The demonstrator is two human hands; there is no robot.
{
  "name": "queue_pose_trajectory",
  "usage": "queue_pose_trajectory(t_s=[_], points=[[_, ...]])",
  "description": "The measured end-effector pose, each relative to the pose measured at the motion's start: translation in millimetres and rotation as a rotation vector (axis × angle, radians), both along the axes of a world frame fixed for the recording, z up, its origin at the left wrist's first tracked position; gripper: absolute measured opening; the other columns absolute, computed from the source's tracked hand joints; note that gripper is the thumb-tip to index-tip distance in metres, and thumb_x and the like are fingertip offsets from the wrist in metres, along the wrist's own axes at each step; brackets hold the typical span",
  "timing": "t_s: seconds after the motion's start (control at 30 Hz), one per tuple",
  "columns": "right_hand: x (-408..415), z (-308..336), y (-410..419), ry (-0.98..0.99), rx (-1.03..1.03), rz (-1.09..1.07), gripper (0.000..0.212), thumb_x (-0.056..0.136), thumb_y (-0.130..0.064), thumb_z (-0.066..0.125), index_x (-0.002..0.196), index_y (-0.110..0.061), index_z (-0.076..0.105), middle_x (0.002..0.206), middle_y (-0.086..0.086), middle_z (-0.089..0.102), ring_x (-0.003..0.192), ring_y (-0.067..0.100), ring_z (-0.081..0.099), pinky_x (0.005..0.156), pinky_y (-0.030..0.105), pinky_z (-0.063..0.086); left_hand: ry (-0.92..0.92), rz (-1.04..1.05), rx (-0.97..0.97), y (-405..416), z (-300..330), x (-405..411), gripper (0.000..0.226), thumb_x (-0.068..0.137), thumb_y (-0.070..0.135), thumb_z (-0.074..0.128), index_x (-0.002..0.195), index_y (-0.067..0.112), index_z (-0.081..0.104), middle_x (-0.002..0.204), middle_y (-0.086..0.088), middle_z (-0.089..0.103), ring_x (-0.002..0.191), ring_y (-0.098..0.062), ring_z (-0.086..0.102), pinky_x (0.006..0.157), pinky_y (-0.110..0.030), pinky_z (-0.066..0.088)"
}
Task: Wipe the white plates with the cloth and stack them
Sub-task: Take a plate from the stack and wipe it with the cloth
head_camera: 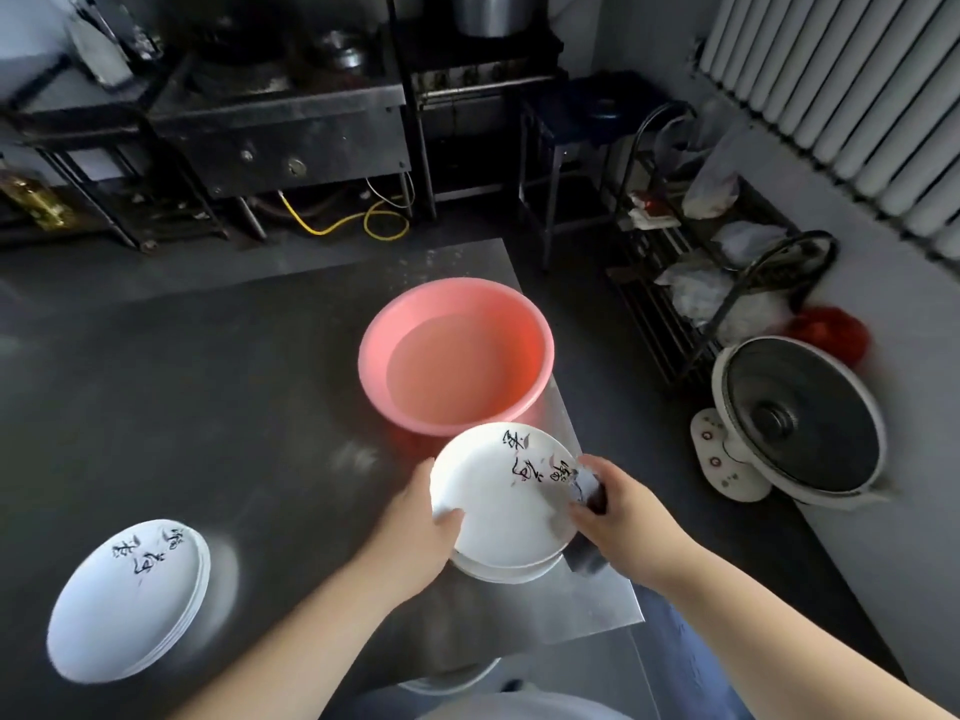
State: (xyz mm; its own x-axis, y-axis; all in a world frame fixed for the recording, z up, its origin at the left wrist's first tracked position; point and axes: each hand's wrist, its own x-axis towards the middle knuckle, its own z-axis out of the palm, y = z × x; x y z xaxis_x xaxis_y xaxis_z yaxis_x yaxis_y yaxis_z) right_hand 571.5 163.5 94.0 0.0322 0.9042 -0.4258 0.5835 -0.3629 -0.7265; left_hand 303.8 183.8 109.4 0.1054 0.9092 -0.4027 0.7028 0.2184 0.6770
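Observation:
A white plate (pixel 493 491) with black brush lettering is tilted up over a low pile of white plates (pixel 498 570) near the table's right edge. My left hand (pixel 415 522) grips the plate's left rim, thumb on its face. My right hand (pixel 621 517) holds a grey cloth (pixel 584 488) against the plate's right rim. A second stack of white lettered plates (pixel 130 597) lies at the table's front left.
A pink basin (pixel 535 345) holding water stands just behind the plate on the steel table (pixel 208 407). A white fan (pixel 779 428) lies on the floor to the right, beside a wire rack (pixel 701 283). Stoves line the back wall.

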Motion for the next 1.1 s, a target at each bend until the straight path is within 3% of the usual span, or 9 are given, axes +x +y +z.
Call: queue_pose_trajectory(t_s=[0.13,0.3,0.4,0.5,0.7,0.83,0.9,0.97,1.1], points=[[-3,-10,-3,-0.129,0.079,0.004,0.045,0.088,-0.036,0.061,0.129,-0.054,0.054,0.094,-0.026,0.071,0.086,-0.002,0.067,0.08,0.032,0.06,0.186,-0.058,0.023,-2,-8,0,0.052,0.097,0.034,0.06,0.142,0.036,0.035,0.122,0.005,0.066,0.102,-0.024,0.065,0.083,-0.038,0.056],[-9,-10,-2,-0.4,0.144,0.074,0.05,0.086,-0.049,0.053,0.132,-0.051,0.034,0.072,-0.016,0.065,0.061,0.007,0.064,0.056,0.035,0.058,0.368,-0.121,0.088,0,-13,-1,0.055,0.096,0.046,0.058,0.142,0.034,0.032,0.121,0.001,0.071,0.105,-0.033,0.069,0.083,-0.045,0.059],[-10,0,-2,-0.582,0.183,0.125,0.055,0.081,-0.073,0.046,0.129,-0.047,0.04,0.067,-0.014,0.061,0.061,0.014,0.063,0.052,0.029,0.053,0.422,-0.128,0.122,0,-16,-2,0.057,0.095,0.05,0.057,0.142,0.032,0.032,0.118,0.0,0.072,0.104,-0.034,0.069,0.081,-0.044,0.059],[-10,15,3,-0.734,0.231,0.121,0.064,0.07,-0.092,0.035,0.103,-0.04,0.052,0.072,-0.013,0.059,0.062,0.017,0.058,0.056,0.028,0.052,0.459,-0.139,0.159,-1,-22,-3,0.062,0.093,0.055,0.056,0.144,0.032,0.029,0.117,-0.003,0.072,0.105,-0.035,0.069,0.079,-0.042,0.058],[-53,53,15,-0.904,0.503,0.203,0.066,0.076,-0.092,0.03,0.096,-0.039,0.065,0.072,-0.018,0.046,0.054,0.013,0.042,0.045,0.02,0.013,0.45,-0.113,0.222,2,-20,-38,0.082,0.092,0.075,0.045,0.16,0.036,0.02,0.122,-0.001,0.072,0.112,-0.031,0.068,0.086,-0.041,0.058],[-114,57,24,-0.758,0.542,0.313,0.062,0.08,-0.092,0.031,0.105,-0.042,0.058,0.091,-0.024,0.067,0.067,0.002,0.056,0.046,0.022,0.036,0.414,-0.004,0.273,-4,-10,-106,0.078,0.089,0.077,0.041,0.157,0.041,0.027,0.091,0.006,0.074,0.1,-0.023,0.07,0.078,-0.036,0.056],[-155,53,29,-0.653,0.542,0.377,0.067,0.08,-0.093,0.03,0.114,-0.041,0.056,0.099,-0.025,0.068,0.083,0.001,0.066,0.061,0.03,0.055,0.426,0.058,0.285,-12,-7,-152,0.075,0.087,0.076,0.04,0.154,0.043,0.031,0.082,0.01,0.071,0.096,-0.021,0.069,0.071,-0.034,0.052],[-201,48,32,-0.608,0.525,0.457,0.071,0.079,-0.094,0.028,0.117,-0.04,0.053,0.108,-0.021,0.069,0.095,0.008,0.069,0.074,0.035,0.059,0.439,0.121,0.27,-25,-7,-204,0.073,0.088,0.075,0.04,0.153,0.043,0.033,0.087,0.014,0.071,0.097,-0.017,0.068,0.071,-0.034,0.052],[-299,38,35,-0.584,0.497,0.62,0.076,0.079,-0.093,0.029,0.127,-0.039,0.053,0.117,-0.022,0.069,0.107,0.009,0.067,0.079,0.03,0.057,0.456,0.243,0.183,-57,-16,-301,0.065,0.091,0.072,0.044,0.15,0.044,0.041,0.102,0.015,0.07,0.094,-0.014,0.068,0.076,-0.031,0.054]])
